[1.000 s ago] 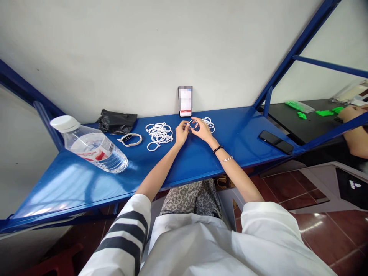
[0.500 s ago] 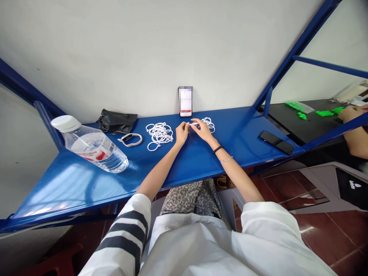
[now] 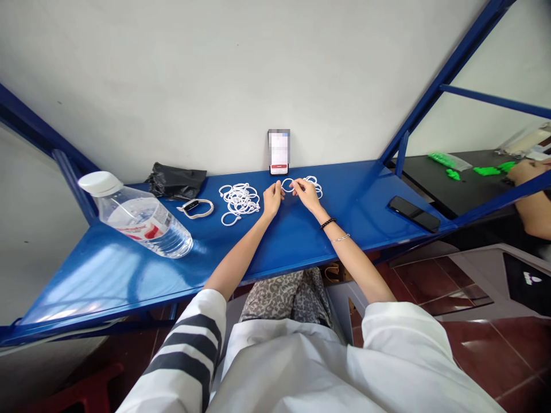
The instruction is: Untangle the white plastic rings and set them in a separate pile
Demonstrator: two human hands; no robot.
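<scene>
Between my two hands a white plastic ring (image 3: 287,179), like a curtain ring, stands with its round opening facing me. My left hand (image 3: 272,199) pinches its left side with closed fingers. On the opposite side my right hand (image 3: 303,193) grips it between thumb and fingertips. A tangled pile of similar white rings (image 3: 241,201) lies on the blue table (image 3: 275,244) left of my left hand. More white rings (image 3: 319,189) lie just beyond my right hand, which partly covers them.
A phone (image 3: 279,155) leans against the wall at the back. Leftward are a pale wristband (image 3: 200,215), a black plastic bag (image 3: 176,182) and a large water bottle (image 3: 146,223). Another phone (image 3: 414,213) lies at right. A person's arm (image 3: 534,201) and green pieces (image 3: 486,170) show farther right.
The ring between my hands has turned from edge-on to showing its open circle. My right fingers have shifted slightly away from my left hand.
</scene>
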